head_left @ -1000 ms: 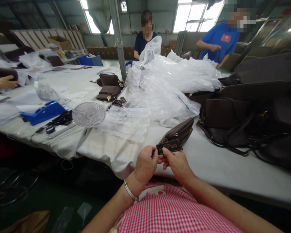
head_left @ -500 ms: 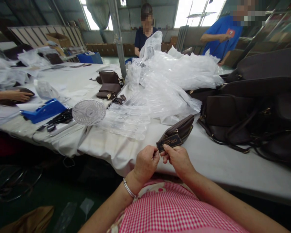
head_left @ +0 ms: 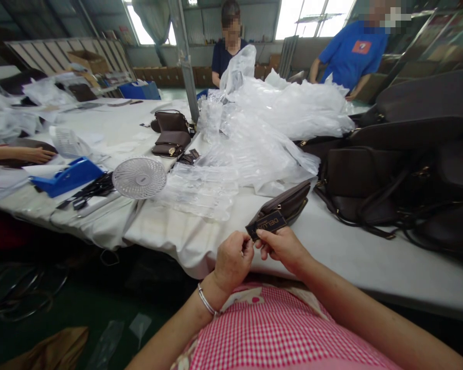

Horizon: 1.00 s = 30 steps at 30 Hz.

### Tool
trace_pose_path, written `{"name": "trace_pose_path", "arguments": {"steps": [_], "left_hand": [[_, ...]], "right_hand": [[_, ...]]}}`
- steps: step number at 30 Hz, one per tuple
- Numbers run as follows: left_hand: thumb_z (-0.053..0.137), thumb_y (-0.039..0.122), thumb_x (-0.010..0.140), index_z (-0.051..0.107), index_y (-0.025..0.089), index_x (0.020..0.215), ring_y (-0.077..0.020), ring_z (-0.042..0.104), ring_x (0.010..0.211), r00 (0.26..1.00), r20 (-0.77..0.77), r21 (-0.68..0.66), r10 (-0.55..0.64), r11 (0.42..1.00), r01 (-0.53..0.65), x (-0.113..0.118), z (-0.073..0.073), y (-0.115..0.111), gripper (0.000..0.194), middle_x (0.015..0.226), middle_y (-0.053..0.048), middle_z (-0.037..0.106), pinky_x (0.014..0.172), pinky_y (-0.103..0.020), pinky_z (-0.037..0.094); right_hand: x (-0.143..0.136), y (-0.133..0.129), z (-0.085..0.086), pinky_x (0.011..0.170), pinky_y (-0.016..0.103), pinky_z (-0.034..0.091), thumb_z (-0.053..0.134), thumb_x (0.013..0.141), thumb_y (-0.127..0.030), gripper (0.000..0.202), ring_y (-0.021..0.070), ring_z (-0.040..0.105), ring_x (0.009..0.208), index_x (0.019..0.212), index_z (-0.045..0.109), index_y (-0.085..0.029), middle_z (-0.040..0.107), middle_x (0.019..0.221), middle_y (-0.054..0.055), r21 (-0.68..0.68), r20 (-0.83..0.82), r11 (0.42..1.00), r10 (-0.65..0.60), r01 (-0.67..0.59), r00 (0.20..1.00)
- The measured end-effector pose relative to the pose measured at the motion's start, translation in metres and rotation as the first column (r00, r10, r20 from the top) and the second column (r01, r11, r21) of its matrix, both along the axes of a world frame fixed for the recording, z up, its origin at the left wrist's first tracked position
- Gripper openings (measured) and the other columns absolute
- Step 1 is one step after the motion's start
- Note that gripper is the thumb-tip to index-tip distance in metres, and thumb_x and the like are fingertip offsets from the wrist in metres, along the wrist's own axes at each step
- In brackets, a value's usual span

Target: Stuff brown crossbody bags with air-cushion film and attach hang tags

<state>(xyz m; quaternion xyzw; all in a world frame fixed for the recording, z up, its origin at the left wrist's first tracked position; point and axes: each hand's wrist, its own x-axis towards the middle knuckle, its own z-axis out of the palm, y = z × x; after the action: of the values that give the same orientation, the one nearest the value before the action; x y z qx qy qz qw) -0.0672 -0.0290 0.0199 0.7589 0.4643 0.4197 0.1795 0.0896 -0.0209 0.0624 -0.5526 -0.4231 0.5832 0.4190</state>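
- The right hand point(head_left: 283, 247) pinched a black tag point(head_left: 270, 222) with gold lettering, its thumb pressed along the near edge.
- The left hand point(head_left: 234, 257) was bunched with fingertips drawn together, just beside the tag's left end; what, if anything, they gripped was too small to make out.
- The tag stood just beyond the fingers, its long axis running left to right with the right end slightly higher; its left corner pointed toward the left hand, though the right had the firmer hold.
- Directly behind the tag, a small dark brown bag point(head_left: 296, 199) lay at a slant on the white-covered table point(head_left: 343, 262).
- Farther out, clear plastic wrapping point(head_left: 270, 115) spread across the middle, a round fan point(head_left: 139, 178) to its left and heaped brown bags point(head_left: 355, 177) to the right.
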Motion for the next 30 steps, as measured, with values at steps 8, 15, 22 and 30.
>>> {"name": "trace_pose_path", "arguments": {"steps": [8, 15, 22, 30], "left_hand": [[0.050, 0.017, 0.093, 0.056, 0.019, 0.087, -0.0159, 0.056, 0.071, 0.998, -0.003, 0.060, 0.058, 0.997, -0.058, 0.004, -0.002, -0.003, 0.009, 0.077, -0.002, 0.058, 0.067, -0.028, 0.042], [0.049, 0.017, 0.094, 0.057, 0.019, 0.086, -0.0165, 0.056, 0.069, 0.993, -0.063, 0.139, 0.095, 0.987, -0.085, 0.006, -0.006, -0.003, 0.012, 0.075, -0.003, 0.058, 0.065, -0.029, 0.042], [0.047, 0.022, 0.098, 0.064, 0.017, 0.098, -0.0185, 0.061, 0.082, 0.990, 0.043, 0.077, -0.135, 0.988, 0.131, -0.004, 0.005, -0.001, 0.018, 0.086, -0.008, 0.065, 0.078, -0.032, 0.048], [0.067, 0.048, 0.084, 0.062, 0.016, 0.103, -0.0116, 0.056, 0.058, 0.723, 0.669, -0.544, 0.174, 0.777, 0.316, -0.010, 0.008, 0.028, 0.038, 0.072, 0.001, 0.059, 0.055, -0.026, 0.054]], "right_hand": [[0.000, 0.001, -0.012, 0.041, 0.023, 0.034, 0.058, 0.078, -0.047, 0.040, 0.0089, 0.041, 0.038, 0.052, 0.058, -0.018, 0.048, 0.040, -0.002, 0.180, 0.285, 0.983, -0.010, -0.043, 0.958], [-0.012, 0.005, -0.018, 0.047, 0.027, 0.036, 0.057, 0.080, -0.050, 0.044, 0.0107, 0.043, 0.041, 0.048, 0.056, -0.019, 0.049, 0.041, -0.001, 0.182, 0.263, 0.981, -0.115, 0.067, 0.958], [-0.006, 0.012, -0.011, 0.041, 0.026, 0.023, 0.059, 0.076, -0.063, 0.051, 0.0077, 0.031, 0.037, 0.050, 0.054, -0.019, 0.038, 0.037, -0.005, 0.080, 0.177, 0.996, 0.014, -0.029, 0.984], [-0.005, 0.004, -0.008, 0.041, 0.024, 0.022, 0.060, 0.074, -0.070, 0.055, 0.0070, 0.030, 0.036, 0.059, 0.057, -0.017, 0.040, 0.038, -0.005, 0.029, 0.033, 0.994, 0.102, -0.103, 0.994]]}}
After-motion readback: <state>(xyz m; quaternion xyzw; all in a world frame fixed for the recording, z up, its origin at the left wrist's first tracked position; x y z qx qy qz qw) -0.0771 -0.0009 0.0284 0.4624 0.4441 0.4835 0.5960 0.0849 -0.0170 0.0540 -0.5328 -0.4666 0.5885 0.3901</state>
